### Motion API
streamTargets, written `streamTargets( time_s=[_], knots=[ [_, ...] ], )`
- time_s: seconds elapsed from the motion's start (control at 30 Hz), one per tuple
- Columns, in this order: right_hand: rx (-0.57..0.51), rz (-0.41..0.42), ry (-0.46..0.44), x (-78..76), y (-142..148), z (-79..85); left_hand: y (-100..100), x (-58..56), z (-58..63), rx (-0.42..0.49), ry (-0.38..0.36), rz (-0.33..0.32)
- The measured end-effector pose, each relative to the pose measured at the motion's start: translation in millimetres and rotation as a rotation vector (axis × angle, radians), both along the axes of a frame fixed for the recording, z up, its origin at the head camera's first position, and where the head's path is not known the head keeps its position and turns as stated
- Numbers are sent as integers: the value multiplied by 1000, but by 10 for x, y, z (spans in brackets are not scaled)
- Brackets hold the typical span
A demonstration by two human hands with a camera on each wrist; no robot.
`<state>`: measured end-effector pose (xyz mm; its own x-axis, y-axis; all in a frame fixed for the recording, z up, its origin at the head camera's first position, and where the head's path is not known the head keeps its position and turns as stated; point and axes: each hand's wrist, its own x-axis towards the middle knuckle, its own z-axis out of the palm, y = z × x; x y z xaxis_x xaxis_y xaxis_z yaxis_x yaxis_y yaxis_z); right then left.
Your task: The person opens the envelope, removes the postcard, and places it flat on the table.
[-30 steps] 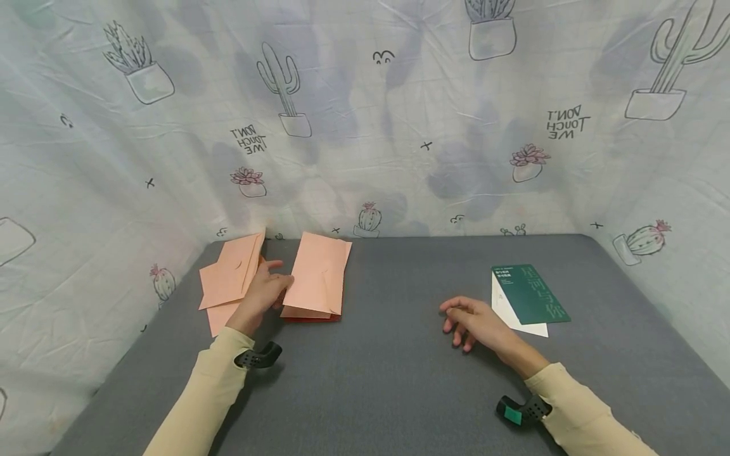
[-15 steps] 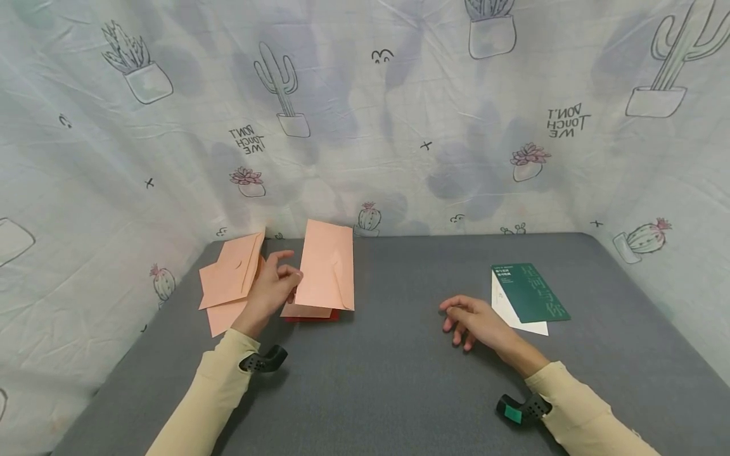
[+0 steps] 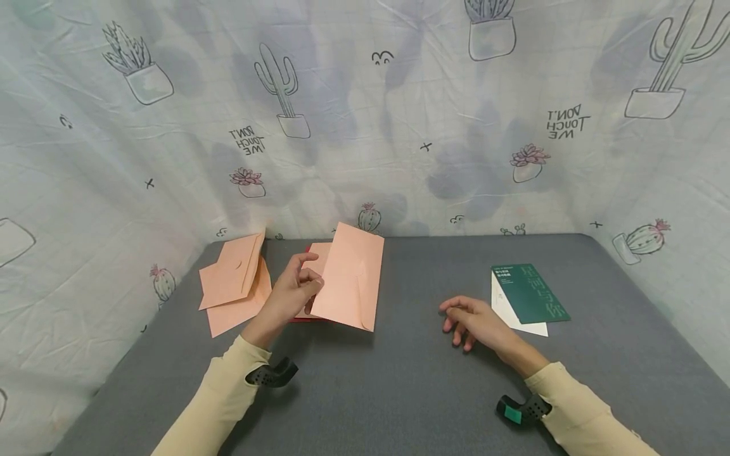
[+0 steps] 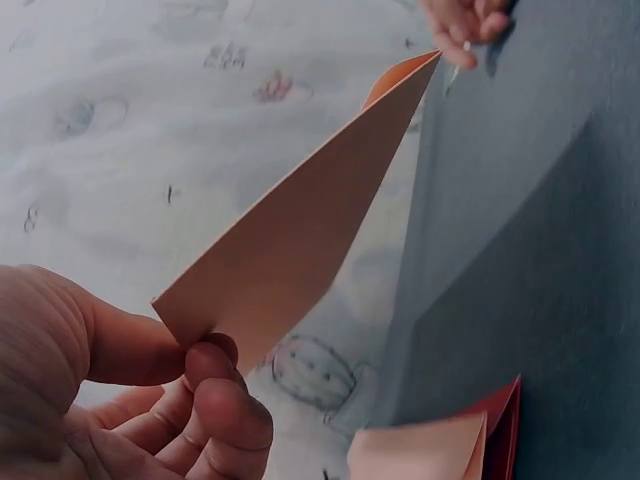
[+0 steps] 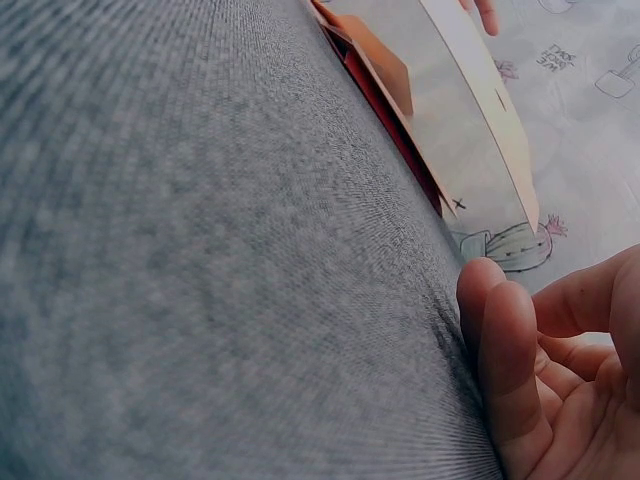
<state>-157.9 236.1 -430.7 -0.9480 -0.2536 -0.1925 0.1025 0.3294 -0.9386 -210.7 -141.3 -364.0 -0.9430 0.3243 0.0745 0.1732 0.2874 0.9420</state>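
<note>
The left hand (image 3: 288, 294) had its grip clamped on a pink envelope (image 3: 352, 278), held up right of the red-edged stack (image 3: 321, 252) and partly hiding it. Left of that stack lay other pink envelopes (image 3: 230, 278); well right of it, the right hand (image 3: 476, 322), grip relaxed, was near a green card (image 3: 530, 294).

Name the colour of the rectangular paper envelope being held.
The envelope is salmon pink, best seen in the head view.

Two hands (image 3: 288, 297), two wristbands (image 3: 272, 374), two cards (image 3: 531, 294) – four-plus pink envelopes (image 3: 352, 278)
</note>
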Motion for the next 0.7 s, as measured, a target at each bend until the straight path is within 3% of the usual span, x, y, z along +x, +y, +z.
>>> streamTargets(
  time_s=[0.4, 0.7],
  knots=[
    [10, -18, -9, -14, -18, 0, 216, 191, 2, -70, -23, -159],
    [16, -25, -14, -4, -21, 6, 274, 208, -84, -108, -64, -197]
  ],
)
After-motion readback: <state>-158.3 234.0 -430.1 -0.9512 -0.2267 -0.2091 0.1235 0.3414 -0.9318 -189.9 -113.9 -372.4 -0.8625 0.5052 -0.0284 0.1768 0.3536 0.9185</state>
